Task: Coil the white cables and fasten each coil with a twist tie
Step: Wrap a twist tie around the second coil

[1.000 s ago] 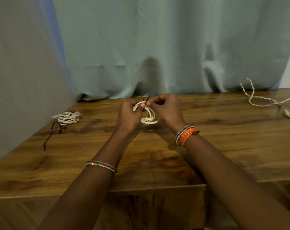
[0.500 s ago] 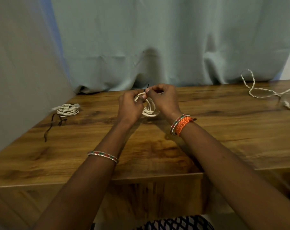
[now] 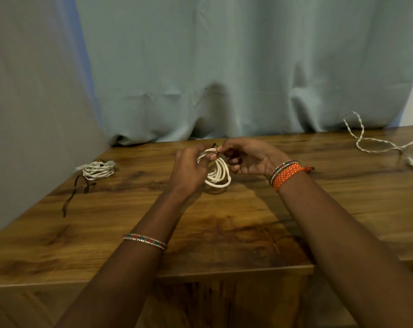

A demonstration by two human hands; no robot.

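A white cable coil [image 3: 218, 176] stands upright on the wooden table [image 3: 224, 221], near its far edge. My left hand [image 3: 189, 169] grips the coil's left side. My right hand [image 3: 250, 158] pinches a thin dark twist tie [image 3: 215, 147] at the top of the coil. A second white coil [image 3: 99, 170] lies flat at the far left, with dark ties [image 3: 75, 188] trailing from it toward me. A loose, uncoiled white cable [image 3: 375, 140] sprawls at the far right.
A pale blue curtain [image 3: 224, 67] hangs right behind the table's far edge. A grey panel [image 3: 35, 91] closes the left side. The table's front edge has a cut-out step near my arms.
My right hand has turned, its fingers now spread below the pinch at the tie. The coil stays held in the same place.
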